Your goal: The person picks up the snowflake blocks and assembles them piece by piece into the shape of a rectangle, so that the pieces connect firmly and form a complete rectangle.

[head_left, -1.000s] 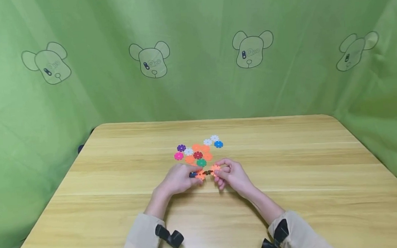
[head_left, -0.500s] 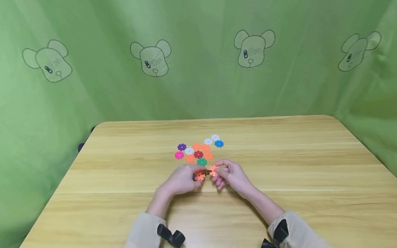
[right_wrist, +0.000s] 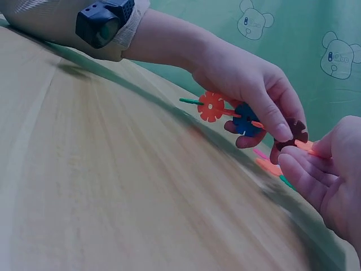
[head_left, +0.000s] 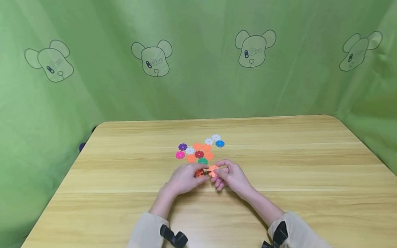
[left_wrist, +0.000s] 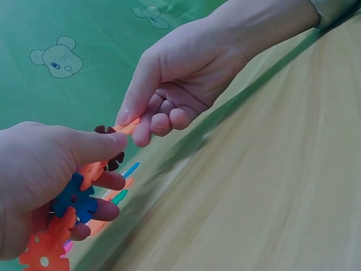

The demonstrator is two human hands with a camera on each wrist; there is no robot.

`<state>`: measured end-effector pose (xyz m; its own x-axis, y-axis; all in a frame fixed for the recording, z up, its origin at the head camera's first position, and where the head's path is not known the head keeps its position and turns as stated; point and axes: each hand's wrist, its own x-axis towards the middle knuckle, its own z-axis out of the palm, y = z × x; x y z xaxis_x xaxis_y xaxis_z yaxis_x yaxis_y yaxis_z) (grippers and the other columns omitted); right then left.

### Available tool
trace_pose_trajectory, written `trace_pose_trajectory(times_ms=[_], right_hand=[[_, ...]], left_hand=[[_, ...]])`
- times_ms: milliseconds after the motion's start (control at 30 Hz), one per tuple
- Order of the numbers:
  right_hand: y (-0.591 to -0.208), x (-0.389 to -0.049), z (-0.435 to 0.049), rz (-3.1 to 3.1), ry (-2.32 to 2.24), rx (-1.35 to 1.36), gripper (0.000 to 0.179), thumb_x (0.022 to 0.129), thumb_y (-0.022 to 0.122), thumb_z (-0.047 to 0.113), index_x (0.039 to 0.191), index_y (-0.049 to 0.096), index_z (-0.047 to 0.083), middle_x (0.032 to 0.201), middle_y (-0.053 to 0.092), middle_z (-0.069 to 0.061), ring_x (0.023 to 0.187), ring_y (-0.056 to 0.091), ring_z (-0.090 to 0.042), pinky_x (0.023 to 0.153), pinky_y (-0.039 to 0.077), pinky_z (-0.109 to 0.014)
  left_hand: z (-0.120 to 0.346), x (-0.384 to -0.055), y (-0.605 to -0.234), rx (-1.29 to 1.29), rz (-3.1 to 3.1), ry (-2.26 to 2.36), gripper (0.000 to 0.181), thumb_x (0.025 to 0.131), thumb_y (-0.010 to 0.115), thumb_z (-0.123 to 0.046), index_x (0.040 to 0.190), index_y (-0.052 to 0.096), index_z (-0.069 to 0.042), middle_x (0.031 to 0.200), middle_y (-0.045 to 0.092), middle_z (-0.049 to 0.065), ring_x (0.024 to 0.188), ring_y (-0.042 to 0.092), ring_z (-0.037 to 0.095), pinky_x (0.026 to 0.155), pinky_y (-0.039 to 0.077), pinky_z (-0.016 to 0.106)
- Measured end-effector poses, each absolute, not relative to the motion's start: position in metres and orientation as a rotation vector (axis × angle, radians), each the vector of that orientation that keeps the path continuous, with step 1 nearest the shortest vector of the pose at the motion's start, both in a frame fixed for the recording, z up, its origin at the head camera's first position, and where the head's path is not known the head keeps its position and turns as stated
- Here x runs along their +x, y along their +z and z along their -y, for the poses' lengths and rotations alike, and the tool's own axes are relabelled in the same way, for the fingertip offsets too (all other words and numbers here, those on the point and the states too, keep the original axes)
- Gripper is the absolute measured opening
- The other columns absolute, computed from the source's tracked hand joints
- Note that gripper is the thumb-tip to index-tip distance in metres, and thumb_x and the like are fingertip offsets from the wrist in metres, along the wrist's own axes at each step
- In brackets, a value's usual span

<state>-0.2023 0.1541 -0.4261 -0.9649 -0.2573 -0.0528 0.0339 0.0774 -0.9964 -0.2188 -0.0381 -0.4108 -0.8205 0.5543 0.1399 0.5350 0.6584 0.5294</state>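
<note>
My left hand (head_left: 186,179) grips a chain of interlocked, notched plastic flower discs, its thumb and fingers at the brown disc (left_wrist: 115,162). Along that chain, the right wrist view shows a blue disc (right_wrist: 246,121), an orange disc (right_wrist: 211,106) and a green disc (right_wrist: 190,101) seen edge-on. With thumb and fingertips, my right hand (head_left: 235,178) pinches another orange disc (head_left: 213,171) against the brown one. Whether its slot is fully seated cannot be told. Both hands are close together above the table, and the left fingers cover part of the chain.
Just beyond the hands lie loose discs on the wooden table (head_left: 289,164): a green one (head_left: 202,161), a dark red one (head_left: 199,154), a pink one (head_left: 180,155), a purple one (head_left: 183,147), a blue one (head_left: 220,143), plus several orange and white. A green curtain (head_left: 203,89) surrounds the table.
My left hand has shifted slightly right along the chain, nearer the right hand, and its fingers cover more of the discs. The right hand keeps its pinch, almost in place.
</note>
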Motion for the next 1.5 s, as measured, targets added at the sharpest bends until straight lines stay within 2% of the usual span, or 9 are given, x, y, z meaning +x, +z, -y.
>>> trace_pose_trajectory(times_ms=[167, 300, 500, 667, 833, 1000, 1200, 1400, 1500], right_hand=[[-0.425, -0.203, -0.153, -2.14, -1.981, -0.188, 0.025, 0.093, 0.048, 0.0, 0.114, 0.04, -0.009, 0.082, 0.064, -0.025, 0.055, 0.061, -0.018, 0.055, 0.054, -0.035], [-0.425, -0.203, -0.153, -2.135, -1.984, -0.198, 0.023, 0.092, 0.048, -0.001, 0.112, 0.039, -0.009, 0.079, 0.065, -0.021, 0.054, 0.061, -0.017, 0.054, 0.054, -0.034], [-0.426, -0.203, -0.152, -2.108, -1.963, -0.209, 0.02, 0.092, 0.047, 0.0, 0.109, 0.039, -0.008, 0.078, 0.065, -0.021, 0.053, 0.06, -0.017, 0.052, 0.054, -0.032], [-0.427, -0.206, -0.155, -2.091, -1.928, -0.223, 0.023, 0.092, 0.048, 0.003, 0.11, 0.04, -0.009, 0.081, 0.066, -0.022, 0.056, 0.061, -0.018, 0.055, 0.055, -0.034], [-0.425, -0.21, -0.162, -2.125, -1.881, -0.251, 0.029, 0.094, 0.051, 0.011, 0.113, 0.046, -0.01, 0.083, 0.065, -0.02, 0.063, 0.062, -0.02, 0.06, 0.055, -0.035], [-0.425, -0.22, -0.171, -2.155, -1.881, -0.227, 0.03, 0.095, 0.05, 0.015, 0.111, 0.05, -0.01, 0.084, 0.063, -0.018, 0.067, 0.061, -0.02, 0.062, 0.055, -0.032], [-0.426, -0.242, -0.179, -2.309, -1.847, -0.132, 0.029, 0.094, 0.052, 0.01, 0.112, 0.051, -0.012, 0.092, 0.063, -0.018, 0.075, 0.061, -0.018, 0.066, 0.054, -0.029], [-0.429, -0.265, -0.177, -2.698, -1.527, -0.184, 0.024, 0.089, 0.062, 0.012, 0.108, 0.061, -0.003, 0.098, 0.063, -0.014, 0.087, 0.059, -0.023, 0.074, 0.049, -0.033], [-0.433, -0.274, -0.172, -2.815, -1.386, -0.265, 0.025, 0.087, 0.064, 0.013, 0.107, 0.064, -0.002, 0.098, 0.064, -0.013, 0.091, 0.059, -0.025, 0.081, 0.048, -0.037]], left_hand=[[0.036, -0.22, -0.413, 0.923, -2.844, 0.895, 0.043, 0.087, 0.062, -0.039, 0.123, 0.061, -0.015, 0.082, 0.063, -0.002, 0.061, 0.047, 0.007, 0.058, 0.041, 0.023], [0.036, -0.22, -0.414, 0.925, -2.835, 0.901, 0.042, 0.088, 0.061, -0.037, 0.126, 0.059, -0.016, 0.061, 0.049, -0.005, 0.052, 0.038, 0.008, 0.05, 0.034, 0.023], [0.035, -0.22, -0.415, 0.938, -2.849, 0.869, 0.039, 0.089, 0.06, -0.036, 0.125, 0.06, -0.021, 0.057, 0.043, -0.008, 0.051, 0.035, 0.007, 0.048, 0.031, 0.021], [0.036, -0.221, -0.414, 0.928, -2.837, 0.881, 0.037, 0.09, 0.059, -0.036, 0.124, 0.061, -0.021, 0.059, 0.048, -0.006, 0.051, 0.036, 0.007, 0.049, 0.033, 0.022], [0.039, -0.221, -0.414, 0.884, -2.828, 0.931, 0.04, 0.09, 0.058, -0.038, 0.125, 0.06, -0.019, 0.085, 0.066, 0.0, 0.055, 0.043, 0.007, 0.056, 0.04, 0.024], [0.043, -0.222, -0.414, 0.844, -2.824, 0.979, 0.041, 0.091, 0.058, -0.037, 0.126, 0.059, -0.017, 0.092, 0.068, 0.002, 0.052, 0.043, 0.007, 0.058, 0.042, 0.025], [0.044, -0.223, -0.412, 0.805, -2.818, 1.001, 0.039, 0.091, 0.058, -0.033, 0.127, 0.059, -0.017, 0.079, 0.065, 0.001, 0.049, 0.039, 0.009, 0.053, 0.039, 0.026], [0.045, -0.223, -0.412, 0.799, -2.828, 1.01, 0.038, 0.092, 0.057, -0.032, 0.126, 0.059, -0.016, 0.103, 0.067, 0.004, 0.061, 0.049, 0.01, 0.066, 0.044, 0.029], [0.045, -0.222, -0.412, 0.795, -2.826, 1.027, 0.038, 0.092, 0.057, -0.032, 0.125, 0.059, -0.016, 0.105, 0.067, 0.005, 0.067, 0.054, 0.012, 0.068, 0.046, 0.032]])
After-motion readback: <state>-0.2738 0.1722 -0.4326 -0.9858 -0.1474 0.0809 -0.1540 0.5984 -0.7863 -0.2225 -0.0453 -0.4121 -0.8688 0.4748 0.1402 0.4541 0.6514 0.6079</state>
